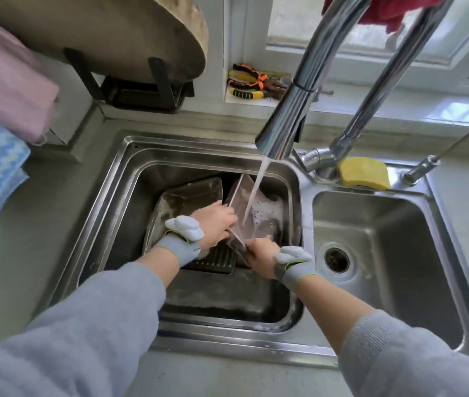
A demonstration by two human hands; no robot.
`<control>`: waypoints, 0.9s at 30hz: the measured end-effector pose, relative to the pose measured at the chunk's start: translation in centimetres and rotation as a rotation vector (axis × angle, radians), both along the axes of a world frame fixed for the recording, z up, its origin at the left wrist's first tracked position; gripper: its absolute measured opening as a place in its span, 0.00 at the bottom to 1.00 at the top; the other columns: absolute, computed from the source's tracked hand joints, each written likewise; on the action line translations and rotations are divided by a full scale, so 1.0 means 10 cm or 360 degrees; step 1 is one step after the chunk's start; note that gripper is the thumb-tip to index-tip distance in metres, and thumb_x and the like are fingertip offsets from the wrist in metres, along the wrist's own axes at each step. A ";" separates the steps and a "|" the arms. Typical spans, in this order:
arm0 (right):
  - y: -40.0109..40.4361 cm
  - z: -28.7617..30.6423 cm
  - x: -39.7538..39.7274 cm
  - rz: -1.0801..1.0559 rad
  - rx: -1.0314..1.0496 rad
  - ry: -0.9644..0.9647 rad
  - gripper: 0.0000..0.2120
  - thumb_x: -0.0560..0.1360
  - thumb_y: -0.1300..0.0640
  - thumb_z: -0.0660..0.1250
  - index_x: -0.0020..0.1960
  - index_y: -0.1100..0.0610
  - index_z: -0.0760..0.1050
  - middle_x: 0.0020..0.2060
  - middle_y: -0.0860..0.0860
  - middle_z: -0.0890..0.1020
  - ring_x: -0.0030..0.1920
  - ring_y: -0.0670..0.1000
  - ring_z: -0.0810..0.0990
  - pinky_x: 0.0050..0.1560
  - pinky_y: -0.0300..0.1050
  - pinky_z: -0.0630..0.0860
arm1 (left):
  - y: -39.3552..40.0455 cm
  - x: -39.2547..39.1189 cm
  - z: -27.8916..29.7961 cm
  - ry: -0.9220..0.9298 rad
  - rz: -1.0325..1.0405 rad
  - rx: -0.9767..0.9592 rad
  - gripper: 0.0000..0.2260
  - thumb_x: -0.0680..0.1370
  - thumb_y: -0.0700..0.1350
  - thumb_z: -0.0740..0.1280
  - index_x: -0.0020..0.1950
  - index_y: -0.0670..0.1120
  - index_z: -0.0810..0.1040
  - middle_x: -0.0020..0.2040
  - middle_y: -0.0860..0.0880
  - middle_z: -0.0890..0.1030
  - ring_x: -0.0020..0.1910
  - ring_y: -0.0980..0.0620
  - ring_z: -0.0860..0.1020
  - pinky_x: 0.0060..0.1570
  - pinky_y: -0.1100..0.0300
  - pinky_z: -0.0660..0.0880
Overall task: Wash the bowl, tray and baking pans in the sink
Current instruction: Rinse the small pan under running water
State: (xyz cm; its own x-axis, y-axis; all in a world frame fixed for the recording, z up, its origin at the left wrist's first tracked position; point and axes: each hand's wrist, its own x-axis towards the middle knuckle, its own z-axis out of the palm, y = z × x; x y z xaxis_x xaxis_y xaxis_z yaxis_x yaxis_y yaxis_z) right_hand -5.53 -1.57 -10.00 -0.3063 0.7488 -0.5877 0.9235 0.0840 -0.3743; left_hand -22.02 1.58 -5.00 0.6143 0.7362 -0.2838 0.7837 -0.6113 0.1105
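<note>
A rectangular baking pan (252,216) stands tilted on edge in the left sink basin (130,179), under the stream from the faucet (290,121). The left hand (216,222) grips its left rim, fingers curled over the edge; the right hand (262,255) holds the near corner low down, though how its fingers lie is partly hidden by the pan. Suds cling to the pan's inner face.

It looks like thin, stiff metal: light enough for one hand, rigid, not fragile, but wet and soapy, so likely slippery. The rolled rim seems the safest place to take hold, with two hands on opposite edges so it cannot twist under the water.

A second pan (190,196) leans against the far left wall of the basin, and a ridged dark tray (219,260) lies flat beneath the hands. No bowl can be made out.

A yellow sponge (364,173) rests on the sink ledge by the faucet base. No brand, label or readable writing shows anywhere.
</note>
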 end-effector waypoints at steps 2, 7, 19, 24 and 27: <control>-0.01 0.23 0.06 -0.0116 0.0033 0.0247 0.09 0.77 0.54 0.61 0.49 0.55 0.78 0.44 0.57 0.82 0.46 0.58 0.80 0.49 0.49 0.76 | 0.08 0.01 0.13 -0.0199 0.0162 -0.0093 0.07 0.78 0.44 0.64 0.53 0.43 0.74 0.57 0.46 0.73 0.59 0.46 0.73 0.63 0.51 0.67; 0.12 0.66 0.28 -0.0338 0.0194 0.0450 0.11 0.76 0.52 0.66 0.36 0.51 0.74 0.35 0.53 0.77 0.38 0.52 0.76 0.45 0.49 0.75 | 0.18 0.05 0.50 -0.0529 0.0466 -0.0165 0.09 0.76 0.45 0.68 0.48 0.39 0.76 0.47 0.44 0.74 0.52 0.44 0.75 0.47 0.60 0.66; 0.70 1.29 0.66 -0.0567 0.0479 0.0657 0.08 0.69 0.46 0.73 0.39 0.51 0.81 0.33 0.48 0.79 0.38 0.47 0.76 0.42 0.44 0.71 | 0.17 0.24 0.95 -0.1064 0.1094 -0.0658 0.18 0.78 0.51 0.65 0.29 0.49 0.70 0.28 0.53 0.70 0.31 0.56 0.68 0.36 0.62 0.64; 0.81 1.21 0.60 -0.0660 0.0537 0.0695 0.07 0.71 0.51 0.72 0.49 0.51 0.81 0.47 0.51 0.78 0.50 0.51 0.77 0.49 0.40 0.70 | 0.22 0.45 0.82 -0.1376 0.1521 -0.0737 0.12 0.75 0.50 0.70 0.39 0.42 0.82 0.33 0.49 0.78 0.35 0.55 0.73 0.41 0.60 0.69; 0.80 1.17 0.47 -0.0640 0.0512 0.0655 0.22 0.74 0.53 0.70 0.66 0.55 0.73 0.63 0.55 0.72 0.65 0.54 0.71 0.65 0.42 0.65 | 0.20 0.52 0.81 -0.1488 0.1812 -0.0840 0.12 0.75 0.50 0.69 0.40 0.41 0.83 0.34 0.46 0.83 0.37 0.49 0.78 0.41 0.57 0.74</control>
